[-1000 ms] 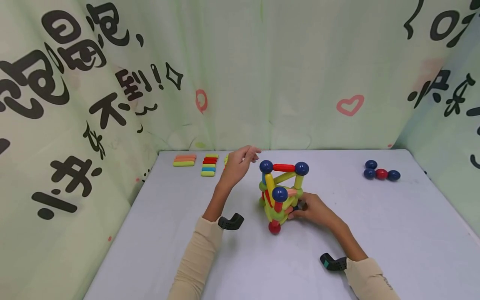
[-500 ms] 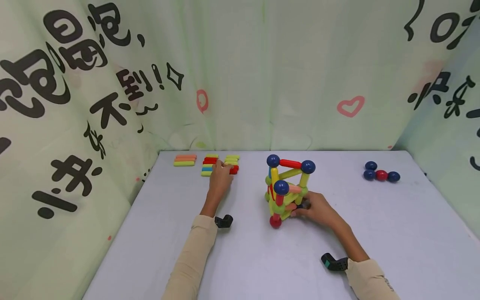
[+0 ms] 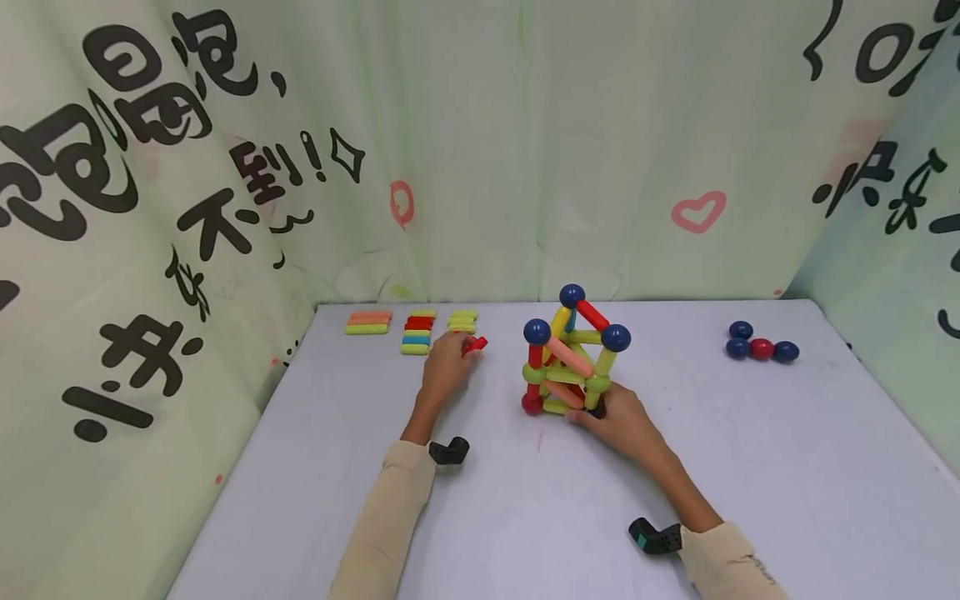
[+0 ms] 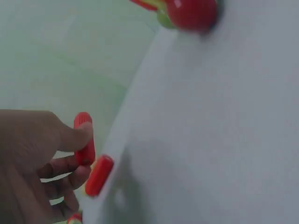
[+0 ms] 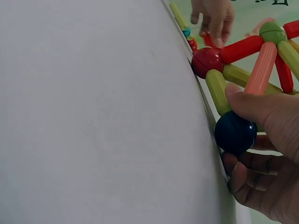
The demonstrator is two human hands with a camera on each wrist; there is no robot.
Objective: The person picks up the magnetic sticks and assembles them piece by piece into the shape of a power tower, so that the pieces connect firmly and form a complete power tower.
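Grey tabletop (image 3: pixel 750 467) is carrying a rod-and-ball tower (image 3: pixel 573 354) near its middle. The right hand (image 3: pixel 618 421) is curling its grip round the tower's dark blue base ball (image 5: pixel 235 132). Left of the tower, the left hand (image 3: pixel 444 365) is pinching a red rod (image 4: pixel 84 138).

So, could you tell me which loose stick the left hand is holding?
The left hand pinches a red stick, lifted beside the sorted rows, unlike those lying flat.

A pale table (image 3: pixel 750 467) carries stick rows (image 3: pixel 416 327), a rod-and-ball frame (image 3: pixel 573 354), loose balls (image 3: pixel 761 346)
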